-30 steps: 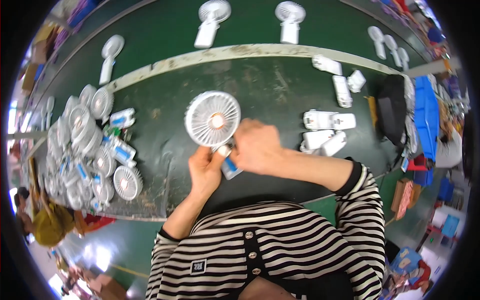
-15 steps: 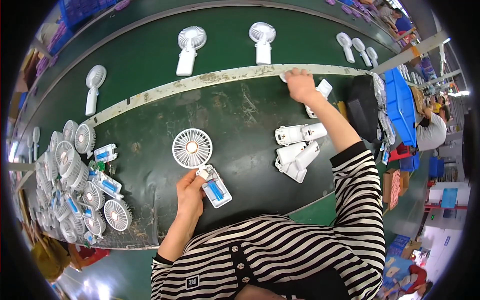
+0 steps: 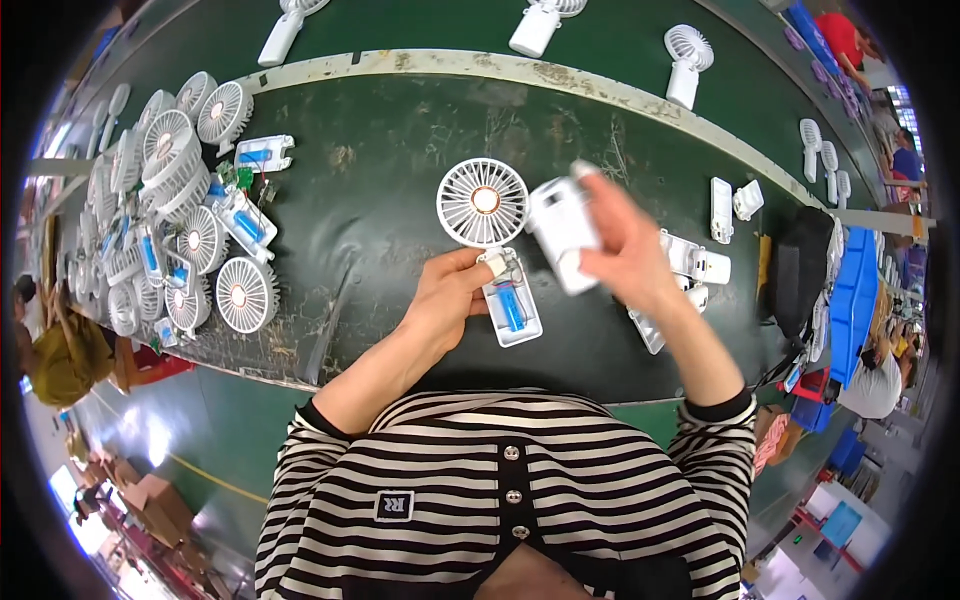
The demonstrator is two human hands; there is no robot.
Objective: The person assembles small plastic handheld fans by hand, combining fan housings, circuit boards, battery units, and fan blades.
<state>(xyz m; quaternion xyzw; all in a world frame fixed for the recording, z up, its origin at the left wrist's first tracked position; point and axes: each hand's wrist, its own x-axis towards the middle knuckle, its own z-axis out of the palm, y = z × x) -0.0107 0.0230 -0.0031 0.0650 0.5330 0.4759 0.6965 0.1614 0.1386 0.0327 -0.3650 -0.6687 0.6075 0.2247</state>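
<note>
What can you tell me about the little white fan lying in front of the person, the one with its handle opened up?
The small white fan lies flat on the dark green table. It looks like plastic, with a round slatted grille around a coppery hub. Its open handle tray points toward the person and holds a blue battery cell with thin wires above. The left hand pinches the neck where head meets handle.

A small square dark label [image 3: 394, 506] with pale letters sits on the striped shirt's chest. Brown cardboard boxes [image 3: 150, 500] stand on the floor at lower left.
</note>
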